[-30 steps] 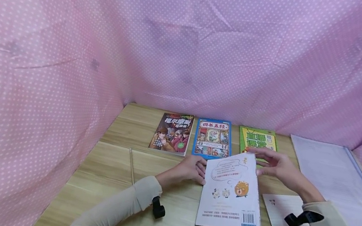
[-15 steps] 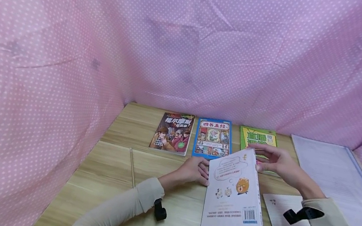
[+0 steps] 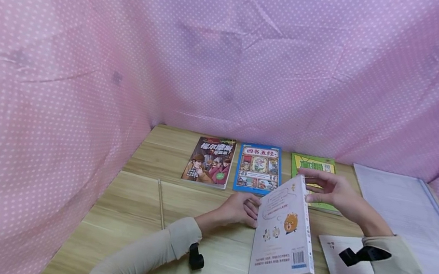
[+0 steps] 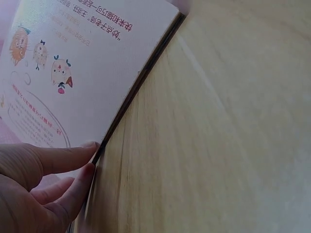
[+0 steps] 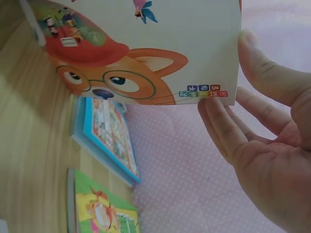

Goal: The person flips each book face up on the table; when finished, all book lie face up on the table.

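Note:
A thin white paperback book (image 3: 278, 235) is tilted up off the wooden table in the head view, its back cover with an orange cartoon animal and a barcode facing me. At its left edge, my left hand (image 3: 238, 209) pinches the pages; the left wrist view has thumb and fingertips (image 4: 80, 158) meeting on that edge. My right hand (image 3: 336, 197) holds the top corner by the spine, thumb on one side and fingers on the other. In the right wrist view, the front cover (image 5: 204, 43) bears a cartoon animal in glasses and a red hat.
Along the back lie a dark comic-style book (image 3: 209, 162), a blue-bordered book (image 3: 259, 168) and a green book (image 3: 316, 164), partly hidden by the right hand. A white booklet (image 3: 350, 268) and a clear plastic folder (image 3: 413, 215) lie right; a thin stick (image 3: 161, 202) lies left.
The book has turned, its spine side lifting and swinging left so that the spine shows more. My left hand has shifted slightly right and my right hand slightly left and up.

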Action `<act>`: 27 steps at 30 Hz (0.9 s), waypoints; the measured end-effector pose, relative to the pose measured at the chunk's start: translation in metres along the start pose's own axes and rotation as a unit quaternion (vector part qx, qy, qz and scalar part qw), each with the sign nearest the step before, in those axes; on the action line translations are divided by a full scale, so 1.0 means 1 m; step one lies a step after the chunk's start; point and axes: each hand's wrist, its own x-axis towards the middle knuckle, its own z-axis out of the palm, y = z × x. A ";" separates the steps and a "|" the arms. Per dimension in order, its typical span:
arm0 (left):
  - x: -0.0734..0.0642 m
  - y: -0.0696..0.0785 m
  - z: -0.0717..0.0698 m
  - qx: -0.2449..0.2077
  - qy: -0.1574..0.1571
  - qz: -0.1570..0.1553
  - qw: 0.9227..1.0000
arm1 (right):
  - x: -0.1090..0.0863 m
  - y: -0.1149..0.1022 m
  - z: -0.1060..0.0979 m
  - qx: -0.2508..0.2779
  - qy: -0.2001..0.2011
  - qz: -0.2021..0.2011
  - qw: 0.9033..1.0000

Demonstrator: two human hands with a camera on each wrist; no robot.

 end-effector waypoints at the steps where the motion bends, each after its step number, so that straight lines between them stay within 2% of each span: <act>1: 0.000 0.000 0.000 -0.001 -0.002 -0.001 1.000 | 0.001 -0.001 0.001 -0.001 0.000 0.002 1.000; 8: -0.002 0.002 0.001 -0.005 -0.010 0.000 1.000 | 0.008 -0.004 0.005 -0.006 -0.004 0.006 1.000; 16: -0.007 0.012 -0.003 0.006 -0.043 0.008 0.999 | 0.014 -0.006 0.009 -0.027 0.005 0.029 0.999; 27: -0.010 0.037 -0.009 0.035 -0.074 0.073 0.994 | 0.017 -0.008 0.015 -0.037 0.014 0.022 0.999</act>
